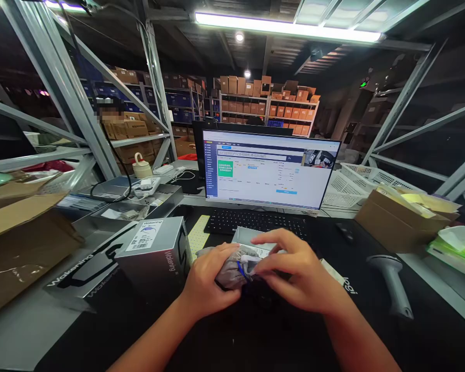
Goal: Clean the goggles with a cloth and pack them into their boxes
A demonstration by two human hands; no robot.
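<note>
A grey drawstring pouch [231,273] with a blue cord is held over the dark desk mat, in front of the keyboard. My left hand [209,276] wraps round the pouch's left side. At its gathered mouth, the thumb and fingers of my right hand [300,268] pinch the grey fabric next to the blue cord. Just behind the pouch lies a grey box [245,235] with a white label, partly covered by my hands. To the left stands a silver printed box [147,258], with a second silver box [83,279] beside it. What the pouch contains is hidden.
Behind the hands are a black keyboard [256,221] and a lit monitor [269,173]. A barcode scanner [391,284] and a mouse [344,232] lie to the right, near a cardboard box [405,219]. An opened carton [23,248] fills the left edge. Another person [110,111] is beyond the metal frame.
</note>
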